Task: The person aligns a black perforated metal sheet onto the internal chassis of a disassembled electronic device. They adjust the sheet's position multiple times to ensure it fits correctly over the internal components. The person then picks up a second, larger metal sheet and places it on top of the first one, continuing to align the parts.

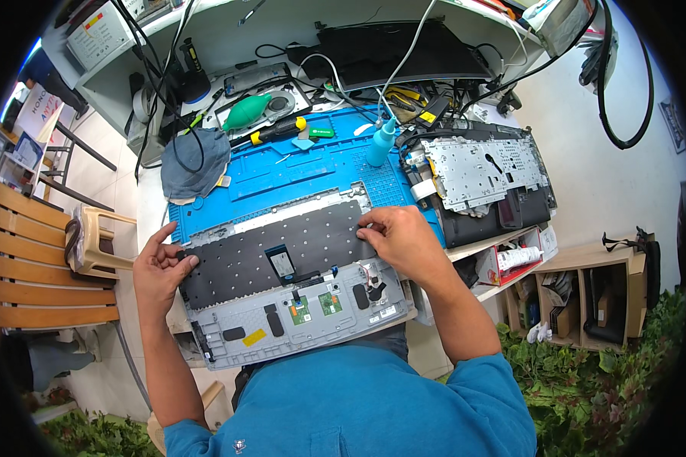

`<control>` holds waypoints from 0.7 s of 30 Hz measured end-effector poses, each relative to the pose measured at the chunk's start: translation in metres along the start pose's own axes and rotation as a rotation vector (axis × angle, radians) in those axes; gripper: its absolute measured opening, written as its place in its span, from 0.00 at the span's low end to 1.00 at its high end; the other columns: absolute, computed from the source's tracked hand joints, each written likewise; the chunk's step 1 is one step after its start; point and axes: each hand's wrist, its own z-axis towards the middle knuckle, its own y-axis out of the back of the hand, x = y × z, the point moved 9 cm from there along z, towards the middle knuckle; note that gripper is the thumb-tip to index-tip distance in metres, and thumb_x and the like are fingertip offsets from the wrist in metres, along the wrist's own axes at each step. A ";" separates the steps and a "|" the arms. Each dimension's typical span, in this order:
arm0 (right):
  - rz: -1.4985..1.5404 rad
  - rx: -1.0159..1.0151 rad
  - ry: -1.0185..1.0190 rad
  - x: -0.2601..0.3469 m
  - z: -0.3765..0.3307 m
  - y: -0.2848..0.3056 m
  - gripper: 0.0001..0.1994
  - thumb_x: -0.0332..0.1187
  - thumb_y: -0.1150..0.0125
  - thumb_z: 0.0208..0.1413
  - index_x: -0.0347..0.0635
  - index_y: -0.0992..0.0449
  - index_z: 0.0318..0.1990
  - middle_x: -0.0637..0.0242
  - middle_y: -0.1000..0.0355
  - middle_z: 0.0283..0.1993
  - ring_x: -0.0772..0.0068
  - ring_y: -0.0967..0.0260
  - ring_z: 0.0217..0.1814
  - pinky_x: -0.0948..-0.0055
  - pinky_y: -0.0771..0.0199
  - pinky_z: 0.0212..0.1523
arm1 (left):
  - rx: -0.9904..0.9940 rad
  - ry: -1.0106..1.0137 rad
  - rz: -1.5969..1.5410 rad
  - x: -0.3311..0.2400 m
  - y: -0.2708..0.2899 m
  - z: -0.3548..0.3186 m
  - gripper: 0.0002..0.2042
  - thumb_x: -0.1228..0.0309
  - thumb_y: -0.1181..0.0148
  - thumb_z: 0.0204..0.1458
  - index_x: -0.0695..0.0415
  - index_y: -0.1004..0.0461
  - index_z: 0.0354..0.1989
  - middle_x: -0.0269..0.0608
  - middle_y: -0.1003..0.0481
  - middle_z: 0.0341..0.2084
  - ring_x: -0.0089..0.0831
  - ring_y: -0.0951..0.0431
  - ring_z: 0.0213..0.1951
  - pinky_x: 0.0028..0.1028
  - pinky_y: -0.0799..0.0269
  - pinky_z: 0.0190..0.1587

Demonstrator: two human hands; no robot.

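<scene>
A black perforated keyboard backing sheet [236, 263] lies across the upper part of a grey laptop palm-rest cover [213, 327], which rests inside up near my body. My right hand [400, 238] pinches the sheet's right edge. At its left edge, my left hand [158, 270] has its thumb on the sheet and the index finger stretched out past the corner; the other fingers curl at the edge, partly hidden. A dark ribbon flap with a white label [283, 264] stands up through the sheet's middle. Small green circuit boards [331, 304] show on the cover below it.
Beyond the cover is a blue repair mat [282, 171] with a light-blue dropper bottle [381, 142], a yellow-black screwdriver [278, 131] and a green blower bulb [246, 111]. A grey cloth [196, 164] lies left. A metal laptop chassis [484, 175] sits right. Cables hang overhead.
</scene>
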 end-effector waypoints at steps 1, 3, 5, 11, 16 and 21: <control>-0.008 -0.004 0.010 0.000 0.000 0.000 0.09 0.29 0.24 0.62 0.32 0.10 0.45 0.44 0.13 0.41 0.42 0.14 0.41 0.53 0.14 0.48 | 0.001 -0.002 0.000 0.000 0.000 0.000 0.39 0.88 0.21 0.52 0.66 0.27 0.75 0.34 0.18 0.38 0.15 0.19 0.36 0.16 0.20 0.42; -0.024 -0.009 0.028 0.001 0.000 0.000 0.09 0.29 0.25 0.62 0.32 0.10 0.45 0.44 0.13 0.42 0.41 0.14 0.42 0.52 0.15 0.49 | -0.001 -0.001 0.002 0.000 0.000 0.000 0.39 0.88 0.21 0.52 0.66 0.27 0.75 0.34 0.18 0.38 0.14 0.19 0.36 0.15 0.20 0.42; -0.041 -0.014 0.043 0.002 0.000 0.000 0.09 0.29 0.25 0.62 0.32 0.10 0.45 0.44 0.13 0.42 0.40 0.14 0.44 0.51 0.15 0.50 | -0.008 0.005 0.005 -0.001 -0.001 0.000 0.39 0.88 0.21 0.51 0.66 0.27 0.75 0.33 0.18 0.38 0.14 0.20 0.36 0.15 0.20 0.42; -0.066 -0.031 0.071 0.007 -0.002 0.001 0.08 0.29 0.26 0.63 0.32 0.10 0.44 0.44 0.14 0.44 0.39 0.15 0.46 0.50 0.16 0.52 | -0.018 0.003 0.019 0.000 0.000 0.000 0.38 0.88 0.21 0.51 0.66 0.26 0.75 0.33 0.18 0.38 0.14 0.20 0.36 0.15 0.20 0.42; -0.086 -0.049 0.105 0.003 -0.002 -0.001 0.08 0.29 0.27 0.64 0.33 0.10 0.45 0.45 0.14 0.44 0.39 0.16 0.46 0.50 0.17 0.52 | -0.025 -0.001 0.007 -0.001 -0.002 -0.001 0.39 0.87 0.20 0.51 0.66 0.26 0.75 0.33 0.18 0.38 0.14 0.20 0.36 0.15 0.20 0.42; -0.078 -0.066 0.116 0.004 -0.004 0.000 0.08 0.29 0.27 0.65 0.33 0.10 0.46 0.46 0.14 0.43 0.39 0.16 0.45 0.49 0.17 0.51 | -0.030 -0.002 0.004 -0.002 -0.003 -0.002 0.39 0.87 0.20 0.51 0.66 0.26 0.75 0.32 0.19 0.38 0.14 0.21 0.36 0.15 0.21 0.42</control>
